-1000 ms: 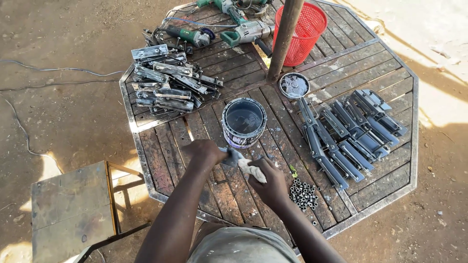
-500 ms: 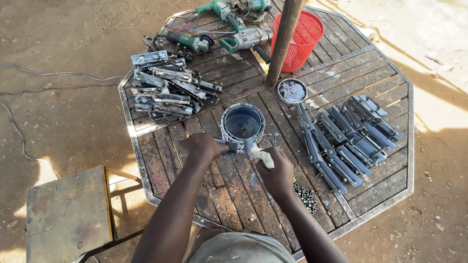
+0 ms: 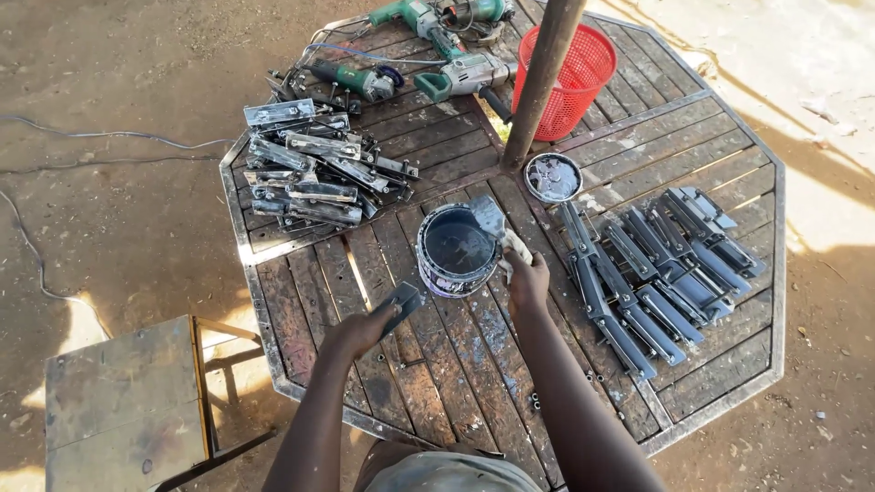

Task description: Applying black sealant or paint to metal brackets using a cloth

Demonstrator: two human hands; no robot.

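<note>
Two hands: left hand [image 3: 360, 330] gripping a metal piece [image 3: 401, 301], right hand [image 3: 527, 278] dipping a brush [image 3: 497, 223] in the paint tin [image 3: 456, 251].

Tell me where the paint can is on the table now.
In the head view, the paint can stands near the middle of the table, just below the pole. The right hand is at its right rim, and painted parts lie further right.

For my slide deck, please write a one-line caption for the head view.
Left hand holds a small metal part while right hand dips a brush at the paint can.
</note>
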